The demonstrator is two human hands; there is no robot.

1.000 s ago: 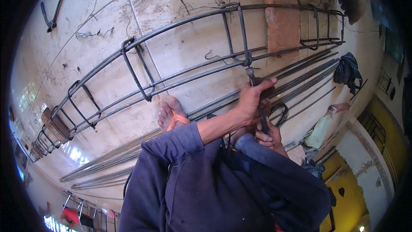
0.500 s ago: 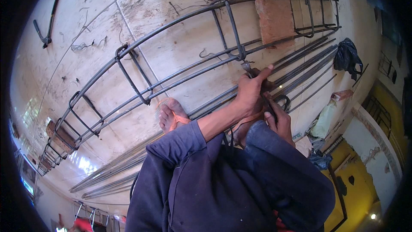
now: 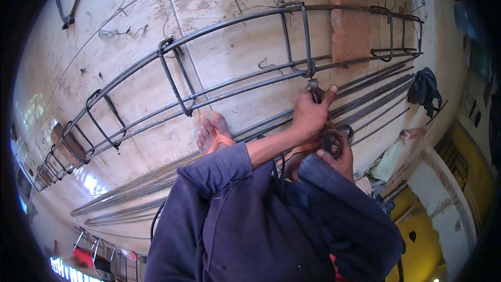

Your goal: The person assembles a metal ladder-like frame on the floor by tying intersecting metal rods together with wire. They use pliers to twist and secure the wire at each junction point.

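A long cage of dark steel bars (image 3: 307, 36) with square stirrups lies across the floor in front of me. My left hand (image 3: 308, 115) is closed around dark pincers (image 3: 314, 90), thumb stretched along them. Their jaws are at the lower corner of a stirrup, on the cage's near bar; any wire between them is too small to make out. Below it, my right hand (image 3: 340, 152) has its fingers curled round a dark handle, seemingly of the same pincers. The other fingers and most of the handles are hidden.
Loose steel rods (image 3: 365, 95) run beneath my hands. A flat orange brick (image 3: 349, 34) and another brick (image 3: 68, 143) lie by the cage. My sandalled foot (image 3: 214, 129) stands close. Beyond are a black plastic bag (image 3: 425, 90) and a long dark tool (image 3: 68, 16).
The view has shifted, so the cage sits lower and farther right. Both hands stay at the same stirrup corner; my right fingers look more curled. A blurred shape has come in at the top right.
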